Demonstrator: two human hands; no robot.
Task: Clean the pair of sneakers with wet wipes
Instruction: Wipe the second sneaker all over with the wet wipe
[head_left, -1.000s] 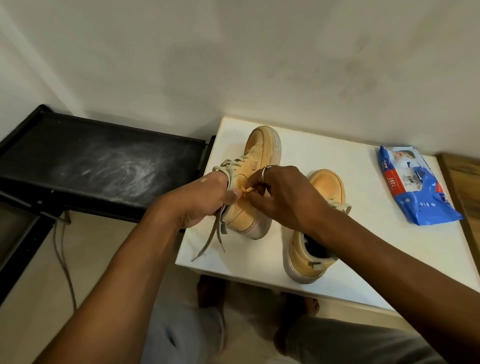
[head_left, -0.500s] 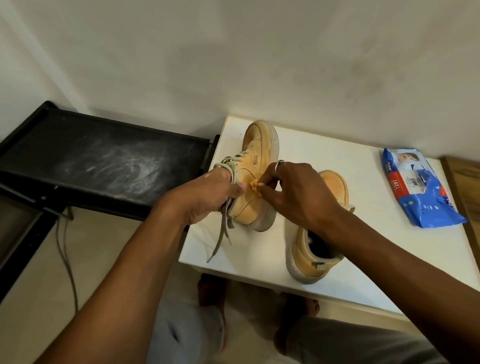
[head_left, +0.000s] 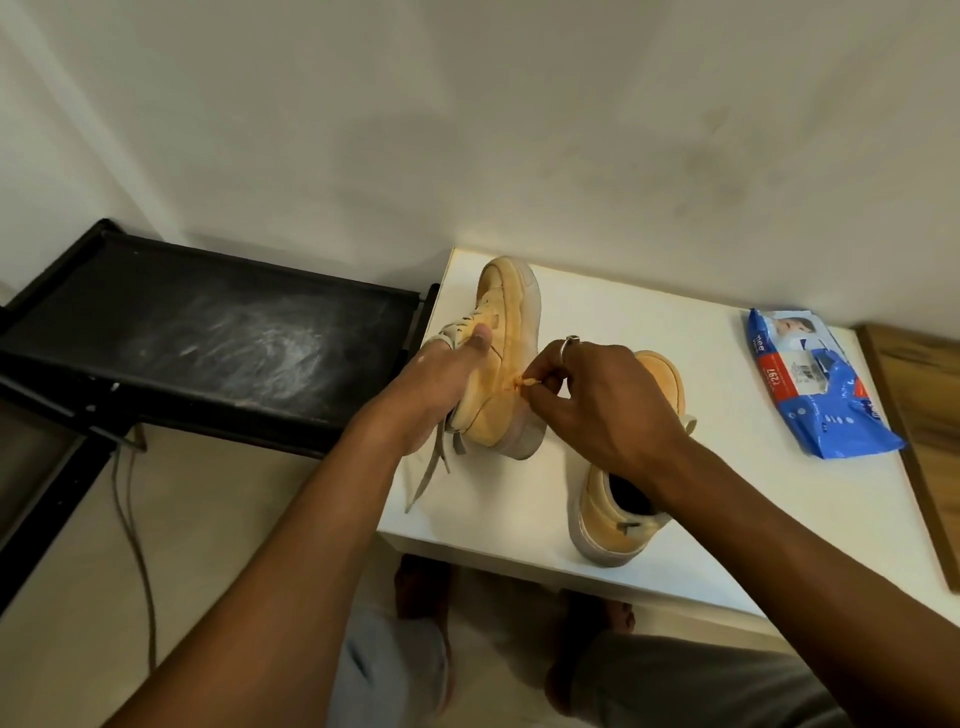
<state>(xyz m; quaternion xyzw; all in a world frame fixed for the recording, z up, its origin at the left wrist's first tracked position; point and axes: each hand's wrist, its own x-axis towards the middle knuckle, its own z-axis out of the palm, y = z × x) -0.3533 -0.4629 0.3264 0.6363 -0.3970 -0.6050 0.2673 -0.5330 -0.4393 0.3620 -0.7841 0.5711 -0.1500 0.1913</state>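
Two tan sneakers are on the white table (head_left: 727, 519). My left hand (head_left: 441, 384) grips the left sneaker (head_left: 506, 358) at its laced top and holds it tipped on its side, its pale sole facing right. Loose grey laces (head_left: 431, 473) hang down from it. My right hand (head_left: 592, 400), a ring on one finger, pinches a small orange tag (head_left: 519, 383) on the sneaker's side. The second sneaker (head_left: 618, 519) stands upright behind my right wrist, partly hidden. A blue wet-wipes pack (head_left: 815, 379) lies at the table's right.
A black dusty shelf (head_left: 208, 332) adjoins the table's left edge, with a cable (head_left: 135, 545) hanging below it. A wooden surface (head_left: 924, 426) borders the table on the right. The wall stands close behind. My knees and feet show under the table's near edge.
The left sneaker has been turned further onto its side, and my left thumb has shifted up onto its laces. My right hand has drawn slightly right, still pinching the orange tag.
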